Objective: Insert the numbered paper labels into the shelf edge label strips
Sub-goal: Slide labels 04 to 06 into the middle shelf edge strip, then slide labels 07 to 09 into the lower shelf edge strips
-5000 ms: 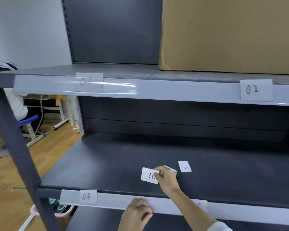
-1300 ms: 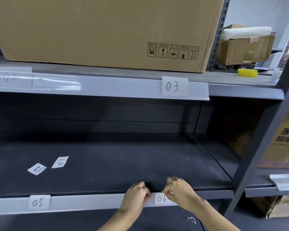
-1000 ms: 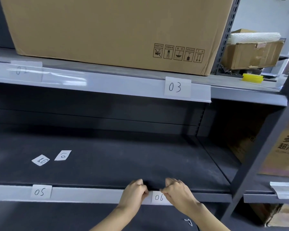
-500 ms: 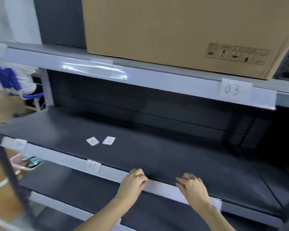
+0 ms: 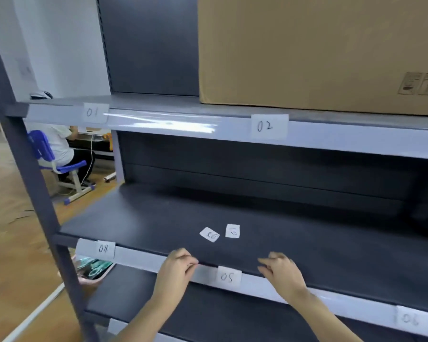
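Both hands have left label 06 [image 5: 409, 319] seated in the lower strip [image 5: 143, 258]; left hand [image 5: 176, 270] and right hand [image 5: 279, 270], loosely curled, hold nothing; next, probably picking a loose label [image 5: 209, 234] off the shelf [image 5: 307, 243]; its blurred number is unreadable.

Dark mid shelf [image 5: 158, 218] in front of me: two loose paper labels lie on it near the front edge, one tilted [image 5: 209, 234], other [image 5: 232, 231] just beside it, w/ handwritten nos. Upper shelf [image 5: 158, 101] carries a big cardboard box [image 5: 307, 50].
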A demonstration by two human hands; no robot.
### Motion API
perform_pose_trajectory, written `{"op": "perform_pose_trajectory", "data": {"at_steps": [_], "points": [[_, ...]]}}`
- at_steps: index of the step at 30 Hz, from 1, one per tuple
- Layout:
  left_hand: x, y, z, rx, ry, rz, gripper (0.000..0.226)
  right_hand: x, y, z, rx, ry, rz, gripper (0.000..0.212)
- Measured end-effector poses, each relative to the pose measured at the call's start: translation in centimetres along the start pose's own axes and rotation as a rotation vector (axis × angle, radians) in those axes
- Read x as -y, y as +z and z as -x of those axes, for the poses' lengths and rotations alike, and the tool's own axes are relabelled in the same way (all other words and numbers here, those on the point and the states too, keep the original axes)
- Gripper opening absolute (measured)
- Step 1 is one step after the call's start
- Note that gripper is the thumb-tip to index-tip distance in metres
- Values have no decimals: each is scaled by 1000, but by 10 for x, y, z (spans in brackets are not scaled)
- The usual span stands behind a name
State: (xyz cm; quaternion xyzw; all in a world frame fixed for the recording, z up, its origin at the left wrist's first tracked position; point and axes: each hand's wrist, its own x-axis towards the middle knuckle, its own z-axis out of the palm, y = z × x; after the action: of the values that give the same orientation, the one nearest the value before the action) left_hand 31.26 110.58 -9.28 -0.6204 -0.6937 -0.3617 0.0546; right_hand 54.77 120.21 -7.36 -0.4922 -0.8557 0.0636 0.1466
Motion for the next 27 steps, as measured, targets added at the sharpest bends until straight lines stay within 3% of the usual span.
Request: {"op": "perform_pose_trajectory", "data": {"at_steps": [5, 10, 18, 20, 22, 27], "points": [[21, 15, -28, 61, -17, 43, 27, 15, 0, -34, 73, 16, -7, 33], [34, 29, -67, 91, -53, 37, 8, 17, 4, -90, 118, 27, -5, 36], [64, 49, -141, 420, -121, 78, 46, 9, 19, -167, 358, 44, 13, 59], [67, 54, -149, 543, -84, 3, 53, 3, 22, -175, 401, 52, 5, 47], [70, 57, -156, 613, -30, -53, 53, 2, 24, -179, 388, 17, 12, 18], [77, 65, -165, 651, 90, -16, 42, 9, 24, -181, 319, 4, 5, 28]]}}
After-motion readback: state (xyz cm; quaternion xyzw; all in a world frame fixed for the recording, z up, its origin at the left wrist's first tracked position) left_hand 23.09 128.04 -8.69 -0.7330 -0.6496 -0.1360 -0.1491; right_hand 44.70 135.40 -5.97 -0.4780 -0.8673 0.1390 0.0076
